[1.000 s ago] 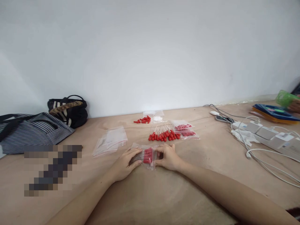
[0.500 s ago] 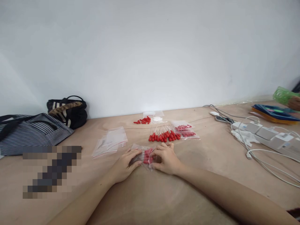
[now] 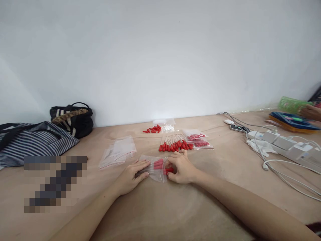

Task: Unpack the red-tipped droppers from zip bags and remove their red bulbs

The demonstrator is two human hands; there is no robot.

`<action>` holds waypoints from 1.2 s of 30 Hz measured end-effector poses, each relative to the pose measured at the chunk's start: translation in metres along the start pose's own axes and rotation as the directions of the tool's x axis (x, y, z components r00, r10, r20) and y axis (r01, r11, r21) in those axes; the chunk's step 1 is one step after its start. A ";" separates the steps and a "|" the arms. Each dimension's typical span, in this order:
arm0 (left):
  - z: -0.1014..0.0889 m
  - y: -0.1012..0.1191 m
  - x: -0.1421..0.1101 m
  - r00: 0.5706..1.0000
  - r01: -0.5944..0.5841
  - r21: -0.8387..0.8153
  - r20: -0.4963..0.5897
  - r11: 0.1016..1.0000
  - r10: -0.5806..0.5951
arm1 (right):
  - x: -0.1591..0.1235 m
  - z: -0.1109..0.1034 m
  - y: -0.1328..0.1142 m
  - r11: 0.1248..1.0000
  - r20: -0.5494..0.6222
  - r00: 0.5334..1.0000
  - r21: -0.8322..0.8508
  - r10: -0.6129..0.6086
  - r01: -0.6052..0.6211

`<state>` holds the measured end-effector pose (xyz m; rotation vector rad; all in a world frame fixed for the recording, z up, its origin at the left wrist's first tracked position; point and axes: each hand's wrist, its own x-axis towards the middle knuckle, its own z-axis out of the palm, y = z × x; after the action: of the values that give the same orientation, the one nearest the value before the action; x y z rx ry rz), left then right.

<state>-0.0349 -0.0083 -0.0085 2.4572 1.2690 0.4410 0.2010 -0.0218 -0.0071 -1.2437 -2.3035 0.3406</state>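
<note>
A small clear zip bag (image 3: pixel 155 167) with red pieces inside lies on the tan tabletop (image 3: pixel 160 207) between my hands. My left hand (image 3: pixel 130 175) lies flat on the bag's left end, fingers stretched out. My right hand (image 3: pixel 182 167) is closed in a pinch at the bag's right end, on a red piece (image 3: pixel 169 170). Just beyond my hands lies a row of thin sticks with red tips (image 3: pixel 175 144).
Empty clear zip bags (image 3: pixel 117 150) lie to the left, filled bags (image 3: pixel 198 140) and loose red caps (image 3: pixel 153 128) farther back. Two dark bags (image 3: pixel 71 118) sit at far left. A power strip with chargers and cables (image 3: pixel 286 145) fills the right; another person's hand (image 3: pixel 311 112) holds something green.
My right hand has shifted slightly right and now pinches a red piece at the bag's right edge. The left hand stays on the bag. The other person's hand at far right moved.
</note>
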 end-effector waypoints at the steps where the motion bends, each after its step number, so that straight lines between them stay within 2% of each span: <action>1: 0.000 0.000 0.000 1.000 0.003 0.002 0.002 1.000 -0.003 | 0.000 -0.001 0.001 1.000 0.011 1.000 -0.002 -0.005 0.005; 7: -0.001 0.000 -0.001 1.000 -0.004 -0.016 -0.012 1.000 0.004 | 0.002 -0.001 0.000 0.996 0.101 0.994 0.066 0.049 -0.056; 12: -0.003 -0.001 -0.001 1.000 0.016 -0.029 -0.005 0.999 -0.016 | 0.001 -0.017 0.011 0.992 0.270 0.958 0.057 0.094 -0.113; 15: -0.004 -0.001 -0.002 1.000 0.020 -0.020 0.003 1.000 -0.020 | -0.001 -0.035 0.023 0.984 0.419 0.904 0.106 0.087 -0.144; 17: -0.004 -0.002 -0.002 1.000 0.019 -0.005 0.011 1.000 -0.019 | -0.004 -0.048 0.033 0.976 0.521 0.849 0.125 0.088 -0.178; 20: -0.005 -0.004 -0.003 1.000 0.021 0.007 0.022 1.000 -0.021 | -0.009 -0.069 0.050 0.948 0.652 0.751 0.165 0.103 -0.273; 22: -0.006 -0.005 -0.004 0.999 0.024 0.005 0.029 1.000 -0.025 | -0.011 -0.080 0.061 0.895 0.694 0.714 0.260 0.089 -0.364; 23: -0.007 -0.004 -0.005 0.999 0.023 0.004 0.029 1.000 -0.024 | -0.012 -0.084 0.067 0.862 0.685 0.724 0.316 0.082 -0.396; 25: -0.008 -0.002 -0.005 1.000 0.018 0.001 -0.009 1.000 -0.018 | -0.009 -0.088 0.073 0.803 0.603 0.793 0.429 0.086 -0.413; 28: -0.010 0.005 0.000 0.986 0.044 -0.041 -0.158 0.998 -0.050 | 0.007 -0.081 0.069 0.761 0.433 0.884 0.511 0.173 -0.399; 30: -0.009 0.008 0.009 0.968 0.093 -0.100 -0.225 0.991 -0.113 | 0.026 -0.069 0.057 0.774 0.357 0.888 0.458 0.290 -0.437; 32: -0.007 0.007 0.023 0.959 0.140 -0.148 -0.226 0.979 -0.172 | 0.049 -0.053 0.041 0.814 0.236 0.862 0.291 0.449 -0.503; 36: 0.001 -0.005 0.055 0.941 0.207 -0.257 -0.213 0.944 -0.264 | 0.095 -0.020 0.008 0.815 0.116 0.827 0.144 0.550 -0.562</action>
<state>-0.0077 0.0397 -0.0051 2.0724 1.4962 0.7972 0.1737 0.0618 0.0356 -1.8229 -1.8606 0.7785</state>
